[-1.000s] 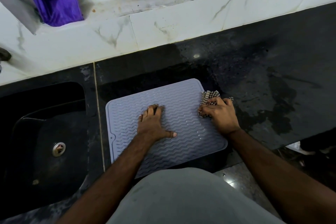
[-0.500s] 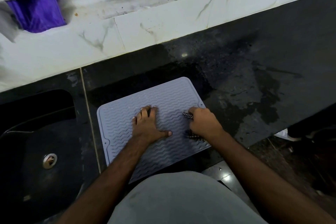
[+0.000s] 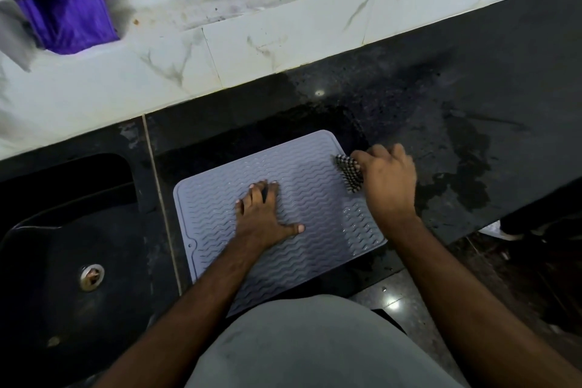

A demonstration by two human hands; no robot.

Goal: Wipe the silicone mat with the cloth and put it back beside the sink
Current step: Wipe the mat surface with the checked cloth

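the left hand [image 3: 263,217] lies flat, fingers spread, pressing the middle of the silicone mat [image 3: 315,208]. the right hand [image 3: 389,179] is clenched around a bunched checkered cloth [image 3: 348,173] at the mat's far right edge. the grey ribbed mat lies on the black countertop [image 3: 472,88] just right of the sink [image 3: 63,246], its long axis running from near left to far right, slightly skewed to the counter edge.

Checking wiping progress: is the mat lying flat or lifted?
Flat: the mat lies spread on the counter, left hand pressing it.
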